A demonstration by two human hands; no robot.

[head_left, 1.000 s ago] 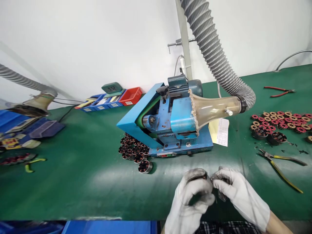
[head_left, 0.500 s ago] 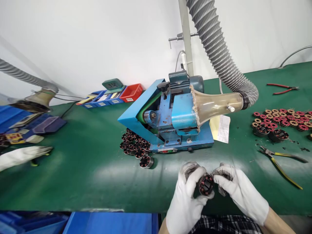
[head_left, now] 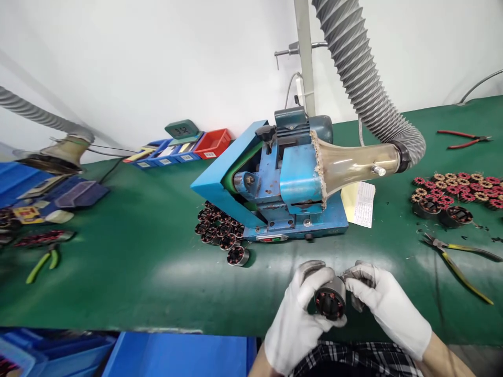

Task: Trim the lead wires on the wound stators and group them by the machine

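Observation:
A motor stator in a round metal housing is tilted so its open end, with copper windings around a dark core, faces me. My left hand, in a white glove with grey-stained fingertips, wraps around its side and underside. At the housing's upper right rim is my right hand, gloved too, its fingers pinched together. Whatever lies between those fingertips is too small to make out. Several more housed stators stand grouped beside the blue belt sander, one a little apart at the front.
A grey ribbed hose joins the machine's clear funnel. To the right lie red and tan wound cores, yellow-handled cutters and red-handled pliers. Small bins line the back; green-handled pliers lie left.
The housed stator has turned in my left hand, showing more of its outer side. Another person's gloved hand at the far left has gone from view. The camera view has shifted slightly.

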